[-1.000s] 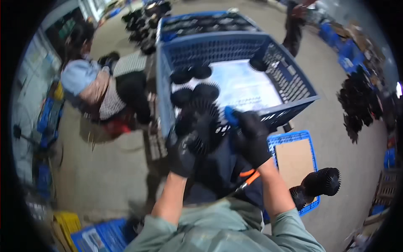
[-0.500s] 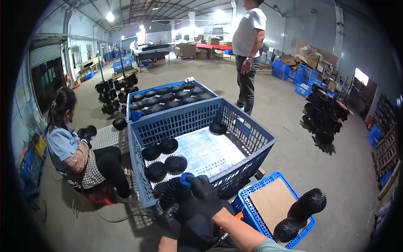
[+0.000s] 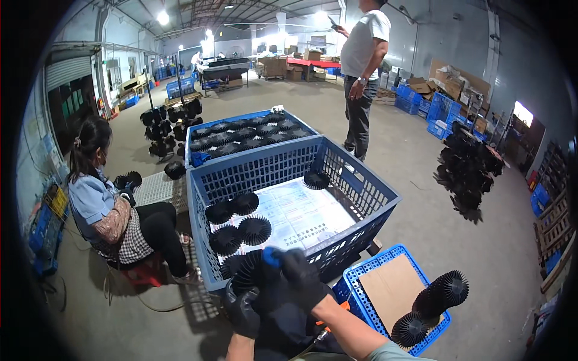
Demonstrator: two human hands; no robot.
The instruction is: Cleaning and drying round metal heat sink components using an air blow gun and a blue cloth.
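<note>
L hand gripping blk finned part, R hand w/ blue item

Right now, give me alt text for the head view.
The gloved left hand holds a black finned part; the right hand holds something blue beside it. Ahead, a crate holds more parts; a person sits at left.

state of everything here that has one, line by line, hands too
left hand: black-gloved, closed on a finned part
right hand: black-gloved, holding a blue piece
finned part: held, tilted
blue piece: bunched against the finned part
near crate: open-topped, partly filled
far crate: open-topped, packed
small blue crate: bearing cardboard
cardboard: flat, partly covered
co-worker: seated
</note>
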